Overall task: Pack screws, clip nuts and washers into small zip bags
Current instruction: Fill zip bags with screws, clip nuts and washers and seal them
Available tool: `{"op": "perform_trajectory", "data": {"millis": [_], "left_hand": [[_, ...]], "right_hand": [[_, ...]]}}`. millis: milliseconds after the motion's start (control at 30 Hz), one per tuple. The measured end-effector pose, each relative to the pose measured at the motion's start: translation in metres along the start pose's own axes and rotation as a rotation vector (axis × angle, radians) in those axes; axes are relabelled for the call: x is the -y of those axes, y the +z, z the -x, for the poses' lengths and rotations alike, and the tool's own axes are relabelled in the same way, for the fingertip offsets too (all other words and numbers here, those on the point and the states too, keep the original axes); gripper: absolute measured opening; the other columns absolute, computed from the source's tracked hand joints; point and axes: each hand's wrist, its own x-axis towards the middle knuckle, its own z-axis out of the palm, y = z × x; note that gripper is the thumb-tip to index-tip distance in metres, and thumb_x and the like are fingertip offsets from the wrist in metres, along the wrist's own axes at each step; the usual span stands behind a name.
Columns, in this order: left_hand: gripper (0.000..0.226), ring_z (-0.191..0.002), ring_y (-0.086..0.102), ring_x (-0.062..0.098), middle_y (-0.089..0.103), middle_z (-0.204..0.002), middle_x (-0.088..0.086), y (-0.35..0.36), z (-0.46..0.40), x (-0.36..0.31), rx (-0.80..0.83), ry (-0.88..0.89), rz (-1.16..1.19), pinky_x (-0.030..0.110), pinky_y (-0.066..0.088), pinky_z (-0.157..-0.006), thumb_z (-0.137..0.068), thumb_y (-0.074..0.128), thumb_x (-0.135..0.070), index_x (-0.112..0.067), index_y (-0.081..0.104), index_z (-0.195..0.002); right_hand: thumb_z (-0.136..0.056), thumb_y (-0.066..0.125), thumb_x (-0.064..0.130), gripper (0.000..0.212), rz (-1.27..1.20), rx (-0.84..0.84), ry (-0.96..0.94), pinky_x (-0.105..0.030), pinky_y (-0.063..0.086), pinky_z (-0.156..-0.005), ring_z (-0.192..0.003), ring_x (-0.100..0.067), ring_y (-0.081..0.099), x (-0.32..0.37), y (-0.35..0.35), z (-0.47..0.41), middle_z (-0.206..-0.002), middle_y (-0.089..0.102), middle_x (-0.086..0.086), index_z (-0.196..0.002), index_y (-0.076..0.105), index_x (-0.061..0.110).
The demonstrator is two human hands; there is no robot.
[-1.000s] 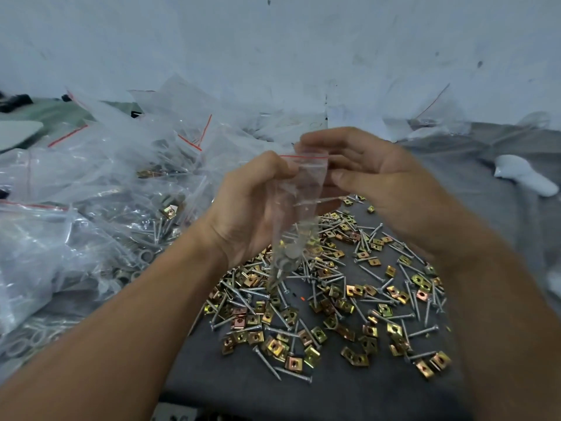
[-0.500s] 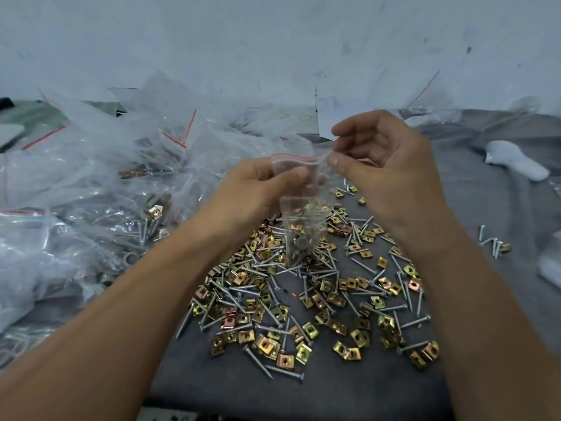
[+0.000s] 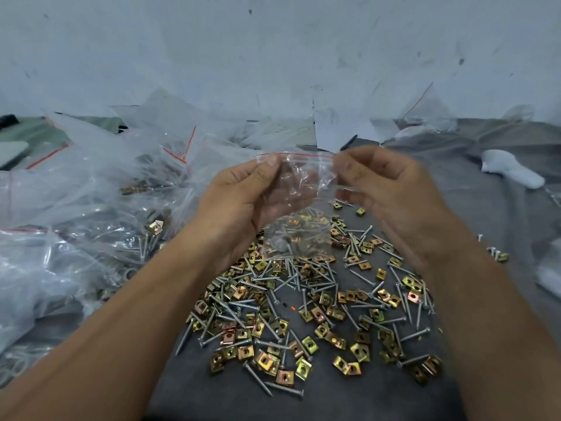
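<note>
A small clear zip bag with a red line along its top hangs between my hands above the pile. My left hand pinches its top left corner with thumb and fingers. My right hand pinches the top right corner. Screws, brass clip nuts and a washer sit in the bag's bottom. Below lies a spread of loose silver screws and yellow-gold clip nuts on grey cloth.
A heap of clear zip bags, some holding hardware, fills the left side. Loose washers lie at the far left bottom. A white object rests on the cloth at the right. A few stray screws lie farther right. A pale wall stands behind.
The hands have moved apart along the bag's top, stretching the red-lined zip edge flat between them. The bag now faces me broadside, where it hung narrow and twisted before.
</note>
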Motion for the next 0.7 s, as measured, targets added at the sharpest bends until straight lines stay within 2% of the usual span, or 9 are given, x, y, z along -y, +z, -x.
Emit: {"op": "perform_trajectory", "data": {"millis": [133,200,267,367,433,567,700], "left_hand": [[0.032,-0.101,0.079,0.034,0.077,-0.111,0.026,-0.002,-0.002,0.002,-0.067,0.011,0.003,0.044,0.065,-0.089,-0.098,0.06,-0.024,0.001,0.079,-0.102],[0.036,-0.102,0.078,0.036,0.076,-0.114,0.027,-0.002,-0.002,0.001,-0.082,0.027,-0.038,0.044,0.064,-0.091,-0.102,0.057,-0.025,0.005,0.073,-0.113],[0.037,-0.1,0.078,0.034,0.077,-0.112,0.025,-0.001,-0.002,0.002,-0.086,0.033,-0.071,0.045,0.064,-0.093,-0.099,0.06,-0.026,0.005,0.074,-0.114],[0.03,-0.09,0.079,0.028,0.08,-0.099,0.019,0.0,-0.002,0.002,-0.112,0.053,-0.085,0.04,0.065,-0.086,-0.089,0.068,-0.024,-0.001,0.079,-0.104],[0.026,-0.086,0.078,0.023,0.08,-0.092,0.015,-0.001,-0.002,0.001,-0.129,0.076,-0.094,0.033,0.065,-0.078,-0.083,0.072,-0.021,-0.004,0.081,-0.1],[0.015,-0.077,0.076,0.016,0.079,-0.085,0.01,-0.006,-0.002,-0.001,-0.154,0.101,-0.139,0.033,0.064,-0.078,-0.077,0.079,-0.016,-0.009,0.085,-0.088],[0.009,-0.07,0.072,0.015,0.076,-0.08,0.006,-0.006,-0.002,-0.001,-0.177,0.128,-0.174,0.027,0.06,-0.069,-0.075,0.085,-0.016,-0.011,0.082,-0.082]], "right_hand": [[-0.081,0.08,0.048,0.042,0.01,0.033,0.035,-0.035,0.058,-0.087,-0.099,-0.027,0.074,-0.001,0.01,0.003,-0.107,0.078,-0.012,-0.104,0.08,0.013],[-0.076,0.083,0.051,0.043,0.125,0.045,0.001,-0.027,0.058,-0.08,-0.09,-0.018,0.074,0.0,0.013,0.003,-0.1,0.079,-0.004,-0.104,0.079,0.018],[-0.076,0.083,0.048,0.039,0.176,0.024,-0.03,-0.024,0.056,-0.076,-0.084,-0.013,0.072,-0.002,0.016,0.004,-0.094,0.079,-0.001,-0.103,0.079,0.019],[-0.077,0.082,0.035,0.028,0.103,-0.059,-0.056,-0.028,0.06,-0.08,-0.087,-0.021,0.077,-0.005,0.018,0.003,-0.093,0.08,-0.005,-0.099,0.08,0.017],[-0.076,0.083,0.034,0.029,0.052,-0.1,-0.059,-0.034,0.062,-0.085,-0.088,-0.024,0.078,-0.006,0.015,0.002,-0.095,0.081,-0.007,-0.099,0.08,0.016],[-0.074,0.085,0.036,0.03,-0.012,-0.116,-0.049,-0.047,0.062,-0.093,-0.083,-0.021,0.076,-0.007,0.014,0.001,-0.093,0.08,-0.01,-0.096,0.083,0.016],[-0.074,0.085,0.033,0.028,-0.063,-0.121,-0.029,-0.046,0.062,-0.093,-0.084,-0.021,0.076,-0.009,0.014,0.001,-0.091,0.079,-0.009,-0.096,0.083,0.015]]}}
